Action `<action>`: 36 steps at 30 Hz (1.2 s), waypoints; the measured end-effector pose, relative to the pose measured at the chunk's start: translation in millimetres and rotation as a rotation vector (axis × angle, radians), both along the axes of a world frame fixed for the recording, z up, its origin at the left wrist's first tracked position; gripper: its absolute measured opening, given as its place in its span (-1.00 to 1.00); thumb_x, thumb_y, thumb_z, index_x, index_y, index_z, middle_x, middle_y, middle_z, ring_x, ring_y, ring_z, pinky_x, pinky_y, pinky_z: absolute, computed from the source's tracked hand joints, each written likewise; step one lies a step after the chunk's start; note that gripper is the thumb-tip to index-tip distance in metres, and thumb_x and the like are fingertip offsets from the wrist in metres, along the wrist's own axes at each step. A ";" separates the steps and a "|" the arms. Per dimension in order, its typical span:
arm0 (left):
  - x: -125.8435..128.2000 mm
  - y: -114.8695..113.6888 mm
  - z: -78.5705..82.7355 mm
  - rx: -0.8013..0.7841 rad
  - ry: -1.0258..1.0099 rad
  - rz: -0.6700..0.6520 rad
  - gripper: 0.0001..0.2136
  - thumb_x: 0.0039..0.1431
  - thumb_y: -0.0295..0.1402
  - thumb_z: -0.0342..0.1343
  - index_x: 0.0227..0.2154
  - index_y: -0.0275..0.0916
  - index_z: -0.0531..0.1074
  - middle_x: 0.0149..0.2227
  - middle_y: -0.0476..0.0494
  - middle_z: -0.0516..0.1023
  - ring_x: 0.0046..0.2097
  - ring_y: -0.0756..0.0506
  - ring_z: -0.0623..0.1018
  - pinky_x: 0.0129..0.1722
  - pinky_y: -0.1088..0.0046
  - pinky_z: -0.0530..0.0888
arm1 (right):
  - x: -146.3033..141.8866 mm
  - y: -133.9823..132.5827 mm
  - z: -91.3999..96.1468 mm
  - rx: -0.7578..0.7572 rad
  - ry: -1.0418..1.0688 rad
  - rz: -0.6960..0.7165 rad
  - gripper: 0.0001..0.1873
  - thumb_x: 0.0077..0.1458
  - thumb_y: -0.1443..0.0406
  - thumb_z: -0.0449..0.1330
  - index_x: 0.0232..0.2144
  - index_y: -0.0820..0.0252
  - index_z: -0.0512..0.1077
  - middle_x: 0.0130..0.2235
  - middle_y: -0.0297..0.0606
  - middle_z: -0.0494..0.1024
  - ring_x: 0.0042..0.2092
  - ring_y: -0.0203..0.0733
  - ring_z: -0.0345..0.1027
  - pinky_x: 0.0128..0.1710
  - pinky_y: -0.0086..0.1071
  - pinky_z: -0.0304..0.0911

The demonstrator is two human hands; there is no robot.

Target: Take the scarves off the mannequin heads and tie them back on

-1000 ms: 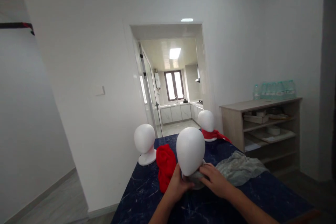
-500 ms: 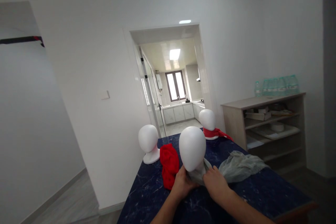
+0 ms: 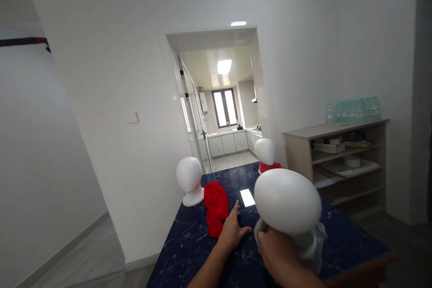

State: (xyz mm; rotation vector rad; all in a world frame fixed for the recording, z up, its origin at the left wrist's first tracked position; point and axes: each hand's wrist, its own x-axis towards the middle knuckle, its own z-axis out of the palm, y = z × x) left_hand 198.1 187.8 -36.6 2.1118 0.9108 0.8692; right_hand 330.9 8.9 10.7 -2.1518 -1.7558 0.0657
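My right hand (image 3: 278, 256) grips a white foam mannequin head (image 3: 286, 200) at its neck, lifted off the table and tilted close to the camera. A grey scarf (image 3: 312, 243) is wrapped around that neck and hangs below the head. My left hand (image 3: 232, 230) rests flat on the dark blue marble tabletop (image 3: 189, 252), fingers apart, just right of a bunched red scarf (image 3: 215, 204).
A bare white mannequin head (image 3: 189, 179) stands at the table's far left corner. Another white head wearing a red scarf (image 3: 265, 154) stands at the far end. A wooden shelf unit (image 3: 337, 162) holds bottles and boxes on the right. A doorway opens to a kitchen.
My right hand has lifted the near mannequin head with the grey scarf off the table and toward the camera. My left hand let go of it and now lies on the tabletop.
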 end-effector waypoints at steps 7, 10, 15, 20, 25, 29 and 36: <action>-9.0 -6.1 16.1 0.020 -0.111 -0.126 -0.44 0.24 -0.16 0.22 0.28 -0.18 0.42 0.26 -0.31 0.56 0.28 -0.26 0.53 0.35 0.12 0.38 | 15.3 6.4 -0.5 0.196 0.073 0.178 -0.81 0.27 0.31 0.17 -0.30 0.23 0.58 -0.21 -0.07 0.68 -0.10 0.05 0.54 -0.06 -0.19 0.32; -5.9 -18.9 26.5 -0.182 -0.109 -0.133 -0.39 0.29 0.23 0.01 -0.13 -0.27 0.59 -0.26 -0.21 0.71 -0.23 -0.20 0.68 -0.16 0.25 0.59 | 28.7 5.8 -0.7 0.199 0.067 0.368 -0.82 0.24 0.30 0.18 -0.27 0.16 0.61 -0.16 -0.13 0.70 -0.06 0.06 0.52 -0.05 -0.18 0.33; 14.4 -54.9 22.3 -0.561 0.031 -0.180 -0.29 0.03 0.36 0.21 -0.28 -0.32 0.63 -0.41 -0.16 0.65 -0.44 -0.12 0.59 -0.46 0.41 0.42 | 37.2 -8.5 -1.1 0.189 -0.003 0.609 -0.79 0.18 0.20 0.25 -0.19 0.05 0.66 -0.07 -0.23 0.71 0.06 0.04 0.48 0.21 -0.13 0.23; 37.0 -74.2 5.5 -0.786 -0.224 -0.142 -0.48 -0.10 0.07 0.48 -0.30 -0.33 0.62 -0.42 -0.12 0.63 -0.46 -0.04 0.54 -0.47 0.47 0.36 | 42.9 -29.7 -5.5 0.182 0.085 0.543 -0.74 0.25 0.09 0.25 -0.21 0.08 0.65 -0.09 -0.20 0.70 0.05 -0.01 0.48 0.21 -0.18 0.21; 43.0 -77.0 4.3 -1.043 -0.618 -0.101 -0.72 0.09 -0.17 0.34 -0.20 -0.20 0.55 -0.37 -0.08 0.65 -0.38 -0.09 0.61 -0.37 0.42 0.51 | 70.6 -40.0 -4.8 0.223 0.164 0.364 -0.61 0.43 0.09 0.03 -0.23 0.10 0.60 -0.16 -0.23 0.66 -0.05 -0.09 0.49 0.02 -0.26 0.24; 37.1 -77.0 19.9 -1.145 -0.683 -0.187 -0.87 0.14 -0.31 0.27 -0.42 -0.22 0.47 -0.55 0.02 0.46 -0.55 0.05 0.43 -0.42 0.51 0.47 | 100.2 -40.8 8.0 0.173 0.111 0.340 -0.58 0.44 0.04 0.02 -0.20 0.09 0.59 -0.12 -0.21 0.67 -0.03 -0.04 0.48 0.03 -0.22 0.23; 5.5 -50.9 55.2 -0.734 -0.393 -0.133 -0.68 0.02 -0.21 0.42 -0.22 -0.24 0.51 -0.53 0.16 0.38 -0.59 0.13 0.21 -0.55 0.58 0.19 | 137.2 -20.3 43.1 0.158 -0.034 0.416 -0.65 0.28 0.00 0.20 -0.25 0.10 0.62 -0.13 -0.15 0.69 0.01 0.04 0.49 0.24 -0.02 0.11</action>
